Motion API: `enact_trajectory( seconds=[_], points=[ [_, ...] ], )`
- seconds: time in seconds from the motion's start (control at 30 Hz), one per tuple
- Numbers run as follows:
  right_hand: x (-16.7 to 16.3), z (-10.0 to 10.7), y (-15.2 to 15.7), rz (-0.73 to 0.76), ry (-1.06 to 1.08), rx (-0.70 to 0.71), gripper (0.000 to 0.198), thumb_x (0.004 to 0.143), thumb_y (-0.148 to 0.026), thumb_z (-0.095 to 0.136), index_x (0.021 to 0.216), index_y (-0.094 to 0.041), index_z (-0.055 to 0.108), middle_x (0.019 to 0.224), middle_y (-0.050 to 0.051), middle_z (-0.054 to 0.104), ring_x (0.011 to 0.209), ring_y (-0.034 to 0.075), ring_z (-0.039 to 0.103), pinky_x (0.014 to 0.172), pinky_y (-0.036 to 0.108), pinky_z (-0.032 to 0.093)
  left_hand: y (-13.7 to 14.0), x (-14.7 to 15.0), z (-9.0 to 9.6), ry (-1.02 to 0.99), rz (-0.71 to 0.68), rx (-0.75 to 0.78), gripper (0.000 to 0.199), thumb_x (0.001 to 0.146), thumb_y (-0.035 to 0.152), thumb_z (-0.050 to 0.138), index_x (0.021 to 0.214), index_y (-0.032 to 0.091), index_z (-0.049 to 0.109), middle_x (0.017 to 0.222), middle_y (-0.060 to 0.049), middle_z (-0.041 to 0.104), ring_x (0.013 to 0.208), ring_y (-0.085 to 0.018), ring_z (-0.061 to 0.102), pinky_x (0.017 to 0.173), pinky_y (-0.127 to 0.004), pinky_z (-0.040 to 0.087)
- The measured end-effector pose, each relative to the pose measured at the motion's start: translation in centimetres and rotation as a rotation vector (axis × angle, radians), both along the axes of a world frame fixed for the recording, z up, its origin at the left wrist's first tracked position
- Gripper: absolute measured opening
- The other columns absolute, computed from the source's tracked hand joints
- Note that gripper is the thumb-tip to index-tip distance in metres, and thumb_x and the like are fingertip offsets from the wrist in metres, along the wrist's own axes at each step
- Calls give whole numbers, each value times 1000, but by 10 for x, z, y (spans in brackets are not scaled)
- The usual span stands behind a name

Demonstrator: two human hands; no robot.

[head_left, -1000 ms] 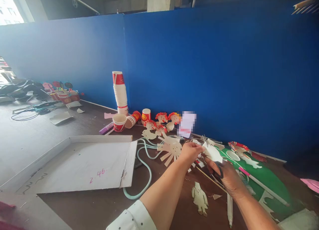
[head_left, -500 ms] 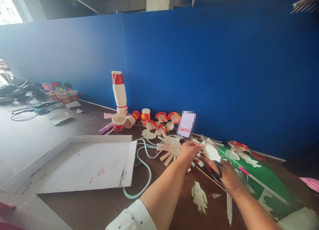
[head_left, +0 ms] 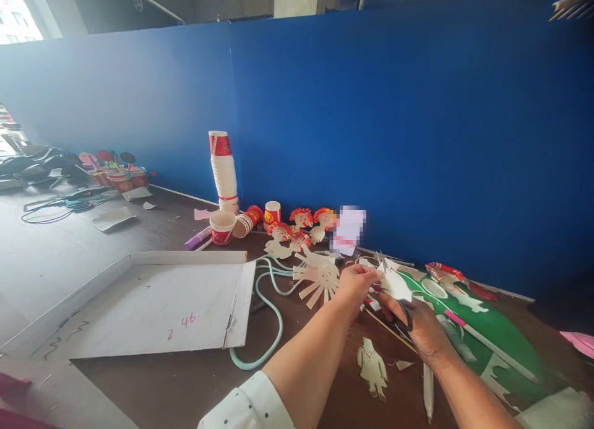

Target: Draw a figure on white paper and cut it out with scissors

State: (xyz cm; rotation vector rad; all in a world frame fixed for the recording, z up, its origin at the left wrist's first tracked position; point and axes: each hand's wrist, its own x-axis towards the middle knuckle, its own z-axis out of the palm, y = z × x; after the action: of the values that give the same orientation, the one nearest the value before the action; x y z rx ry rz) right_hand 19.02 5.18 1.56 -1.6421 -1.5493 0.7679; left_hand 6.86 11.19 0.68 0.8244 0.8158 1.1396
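My left hand (head_left: 357,285) pinches the left edge of a white paper piece (head_left: 396,284). My right hand (head_left: 417,325) is closed round dark-handled scissors (head_left: 408,316), whose blade tips show at the paper's upper edge. How far the blades are into the paper is hidden. Left of my left hand lies a cut paper cup (head_left: 320,274), its side fanned out in strips and its base marked with a face. Below my hands a paper body cutout (head_left: 372,368) lies flat on the dark table.
Several red-haired paper figures (head_left: 301,218) rest by the blue partition (head_left: 394,119). A cup stack (head_left: 223,175) stands left of them. A white box lid (head_left: 162,305) lies at left, a pale blue cable (head_left: 278,330) beside it. A pink-and-white marker (head_left: 492,345) lies on a green mat (head_left: 515,336).
Both hands stay nearly in place, with the paper and scissors still between them. The view has shifted very slightly.
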Motion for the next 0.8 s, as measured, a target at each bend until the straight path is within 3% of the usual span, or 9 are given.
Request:
enact_trajectory(
  seconds=[0.43,0.8],
  points=[
    [3,2,1,13,-59,8,43,70,-53,54,42,-22,50,46,0,50,53,18,49,53,28,38,-2,-2,5,13,-20,-11,23,62,28,71,59,14,54,50,3,49,44,-4,39,44,-18,31],
    [7,-3,2,38,-68,35,41,72,-49,52,42,-22,49,47,-1,50,53,17,47,54,27,36,4,0,-3,52,1,9,23,59,30,72,60,13,57,54,2,51,48,-5,41,48,-19,32]
  ],
)
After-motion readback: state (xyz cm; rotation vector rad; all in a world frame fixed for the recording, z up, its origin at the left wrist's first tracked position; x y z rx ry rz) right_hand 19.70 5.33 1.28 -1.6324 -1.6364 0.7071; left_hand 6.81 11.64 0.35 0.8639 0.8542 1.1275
